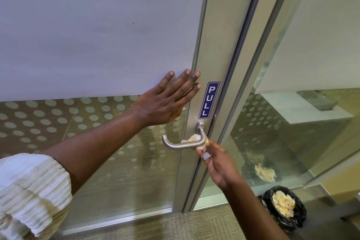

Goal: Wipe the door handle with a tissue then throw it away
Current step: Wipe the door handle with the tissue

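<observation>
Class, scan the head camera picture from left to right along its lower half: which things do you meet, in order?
Cream ribbed sleeve → left hand flat on the door → door handle → tissue pinched in the right hand → black-lined bin holding used tissues.

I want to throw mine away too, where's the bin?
The bin, lined with a black bag, sits on the floor at lower right, beside the glass wall, below the right hand.

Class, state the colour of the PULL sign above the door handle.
Dark blue with white letters: PULL sign, head view.
</observation>
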Demonstrator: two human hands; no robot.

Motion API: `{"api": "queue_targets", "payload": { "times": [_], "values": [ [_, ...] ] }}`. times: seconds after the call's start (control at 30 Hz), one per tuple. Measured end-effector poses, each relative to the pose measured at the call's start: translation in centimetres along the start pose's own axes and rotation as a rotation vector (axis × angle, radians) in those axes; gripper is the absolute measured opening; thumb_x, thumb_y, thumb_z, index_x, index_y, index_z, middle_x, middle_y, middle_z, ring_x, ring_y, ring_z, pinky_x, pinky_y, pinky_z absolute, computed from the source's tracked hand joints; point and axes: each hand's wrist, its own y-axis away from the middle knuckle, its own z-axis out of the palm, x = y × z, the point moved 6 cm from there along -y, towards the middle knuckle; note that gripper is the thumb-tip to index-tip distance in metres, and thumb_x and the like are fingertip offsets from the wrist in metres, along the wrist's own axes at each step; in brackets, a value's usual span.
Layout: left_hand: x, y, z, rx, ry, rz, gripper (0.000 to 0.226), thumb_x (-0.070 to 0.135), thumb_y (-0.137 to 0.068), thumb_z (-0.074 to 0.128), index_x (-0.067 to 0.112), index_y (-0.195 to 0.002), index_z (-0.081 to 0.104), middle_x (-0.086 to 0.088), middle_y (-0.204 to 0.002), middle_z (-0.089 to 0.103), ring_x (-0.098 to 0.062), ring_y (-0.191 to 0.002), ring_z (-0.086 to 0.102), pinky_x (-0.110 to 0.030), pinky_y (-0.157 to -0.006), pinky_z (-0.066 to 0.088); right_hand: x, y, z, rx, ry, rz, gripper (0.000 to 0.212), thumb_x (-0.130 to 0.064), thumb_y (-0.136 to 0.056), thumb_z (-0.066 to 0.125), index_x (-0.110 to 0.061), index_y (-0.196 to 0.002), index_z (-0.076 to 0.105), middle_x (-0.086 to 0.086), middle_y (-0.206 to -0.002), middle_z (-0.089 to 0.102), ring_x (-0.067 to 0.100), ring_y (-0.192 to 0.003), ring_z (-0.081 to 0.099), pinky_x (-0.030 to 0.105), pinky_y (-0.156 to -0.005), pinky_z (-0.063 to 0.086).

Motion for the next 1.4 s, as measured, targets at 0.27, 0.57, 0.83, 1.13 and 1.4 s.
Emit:
{"api": "queue_targets", "payload": {
  "times": [0.27, 0.57, 0.83, 1.13, 1.4],
  "values": [
    [0.1, -0.1, 0.0, -0.002, -0.020, 0.000, 0.068, 0.034, -0.106, 0.043, 0.005, -0.166, 0.029, -0.022, -0.171, 0.024, -0.039, -0.158, 0.024, -0.054, -0.130, 0.007, 6.0, 0.9, 6.6, -0.238, -0.390, 0.223, 0.040, 0.017, -0.082, 0.056, 0.015, -0.121, 0.062, 0.032, -0.129, 0.063, 0.040, -0.118, 0.065, 0.039, -0.094, 0.058],
    [-0.1, -0.2, -0.2, -0.016, -0.028, 0.002, 0.067, 0.034, -0.105, 0.044, 0.006, -0.165, 0.031, -0.021, -0.170, 0.027, -0.038, -0.157, 0.025, -0.053, -0.129, 0.008, 5.4, -0.6, 8.5, -0.327, -0.293, 0.298, 0.037, 0.018, -0.079, 0.063, 0.009, -0.114, 0.071, 0.030, -0.132, 0.061, 0.038, -0.113, 0.069, 0.034, -0.086, 0.061],
    [0.0, -0.2, -0.4, 0.002, -0.020, -0.005, 0.066, 0.033, -0.105, 0.046, 0.006, -0.164, 0.035, -0.021, -0.169, 0.031, -0.037, -0.157, 0.028, -0.052, -0.129, 0.011, 4.0, -0.2, 3.3, -0.218, -0.174, 0.147, 0.029, 0.015, -0.091, 0.050, 0.008, -0.108, 0.073, 0.026, -0.124, 0.068, 0.037, -0.115, 0.068, 0.032, -0.081, 0.061],
    [0.0, 0.0, 0.1, -0.009, -0.002, -0.016, 0.069, 0.033, -0.105, 0.046, 0.006, -0.166, 0.028, -0.021, -0.172, 0.020, -0.038, -0.160, 0.019, -0.053, -0.131, 0.005, -0.8, -0.6, -1.7, 0.166, 0.057, -0.176, 0.007, -0.005, -0.096, 0.063, -0.003, -0.096, 0.070, 0.012, -0.099, 0.076, 0.016, -0.085, 0.075, 0.030, -0.077, 0.059],
    [0.0, 0.0, 0.2, -0.006, -0.001, -0.011, 0.071, 0.034, -0.105, 0.047, 0.005, -0.166, 0.027, -0.021, -0.173, 0.020, -0.038, -0.160, 0.020, -0.053, -0.131, 0.006, -5.7, 1.8, 4.8, 0.241, 1.344, -0.996, 0.027, -0.006, -0.096, 0.060, -0.009, -0.121, 0.070, 0.007, -0.126, 0.065, 0.017, -0.109, 0.061, 0.009, -0.093, 0.042]
  ]
}}
